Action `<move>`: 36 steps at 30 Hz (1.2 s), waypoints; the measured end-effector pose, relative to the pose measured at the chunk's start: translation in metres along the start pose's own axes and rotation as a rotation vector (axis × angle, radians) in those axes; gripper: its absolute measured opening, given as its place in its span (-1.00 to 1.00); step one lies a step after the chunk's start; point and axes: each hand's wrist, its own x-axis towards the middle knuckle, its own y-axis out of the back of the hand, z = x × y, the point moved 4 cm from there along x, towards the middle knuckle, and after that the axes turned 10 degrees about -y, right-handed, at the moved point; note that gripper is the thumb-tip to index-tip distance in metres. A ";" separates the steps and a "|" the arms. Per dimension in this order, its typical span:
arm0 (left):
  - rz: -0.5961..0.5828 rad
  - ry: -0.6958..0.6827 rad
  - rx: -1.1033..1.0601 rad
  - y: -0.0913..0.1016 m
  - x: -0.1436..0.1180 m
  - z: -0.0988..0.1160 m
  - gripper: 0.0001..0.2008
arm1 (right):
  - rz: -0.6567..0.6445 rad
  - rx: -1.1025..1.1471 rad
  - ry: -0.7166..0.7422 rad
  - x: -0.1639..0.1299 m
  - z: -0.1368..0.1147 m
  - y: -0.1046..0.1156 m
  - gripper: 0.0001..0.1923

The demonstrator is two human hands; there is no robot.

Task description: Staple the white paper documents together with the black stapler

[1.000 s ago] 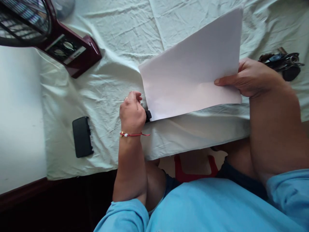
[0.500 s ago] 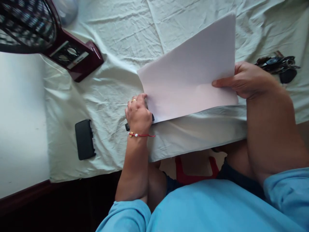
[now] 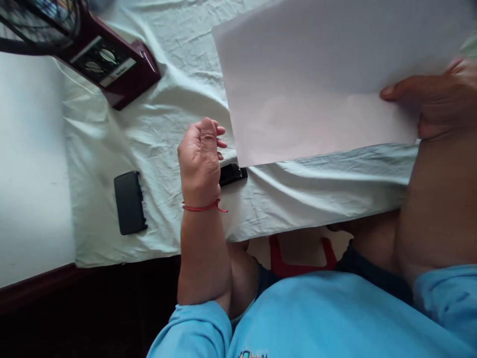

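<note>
My right hand (image 3: 443, 97) grips the right side of the white paper (image 3: 309, 89), thumb on top and the other fingers mostly hidden. The paper is raised and tilted over the table, its lower left corner near a black stapler (image 3: 233, 174). My left hand (image 3: 201, 154), with a red string bracelet (image 3: 201, 206) at the wrist, is turned thumb up just left of the paper. Its fingers are loosely curled and slightly apart, with nothing seen in them. The stapler lies on the cloth beside that wrist, partly covered by it.
A pale green cloth (image 3: 186, 74) with wrinkles covers the table. At the left lies a black rectangular case (image 3: 130, 203). A dark red fan (image 3: 122, 74) stands at the upper left, near a white wall (image 3: 33, 164). A red stool (image 3: 298, 266) shows below the table edge.
The paper has moved up and right with my right hand, coming away from the stapler. My left hand has let go of the stapler and turned thumb up. The keys are now out of sight.
</note>
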 end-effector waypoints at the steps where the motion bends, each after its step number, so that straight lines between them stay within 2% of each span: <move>1: -0.007 0.026 -0.069 -0.002 0.000 0.000 -0.61 | 0.015 0.020 -0.012 0.000 0.001 0.000 -0.61; 4: -0.061 0.074 -0.168 -0.006 -0.002 0.001 -0.61 | -0.009 0.024 -0.069 -0.002 0.002 -0.006 -0.69; 7: -0.080 0.073 -0.100 -0.006 -0.004 0.003 -0.64 | -0.043 -0.012 -0.103 -0.006 -0.001 -0.013 -0.73; 12: -0.018 0.028 -0.114 -0.001 -0.005 0.003 -0.68 | -0.100 -0.016 -0.089 -0.013 -0.003 -0.019 -0.73; 15: 0.018 0.001 -0.093 0.002 -0.005 0.004 -0.56 | -0.135 0.066 -0.041 -0.010 0.000 -0.021 -0.67; 18: 0.009 0.004 -0.119 0.000 -0.006 0.006 -0.48 | -0.105 0.068 -0.059 -0.004 0.004 -0.020 -0.64; 22: -0.017 -0.011 -0.118 -0.002 -0.006 0.006 -0.55 | -0.071 0.108 -0.081 -0.001 0.003 -0.019 -0.66; 26: 0.010 -0.027 -0.042 0.002 -0.006 0.004 -0.55 | -0.057 0.110 -0.088 -0.004 -0.001 -0.020 -0.69; 32: -0.001 0.029 -0.176 -0.003 -0.008 0.005 -0.58 | -0.027 0.083 -0.109 -0.002 0.004 -0.018 -0.58; 36: 0.018 0.012 -0.076 -0.002 -0.006 0.006 -0.49 | -0.001 0.032 -0.153 -0.007 0.000 -0.018 -0.60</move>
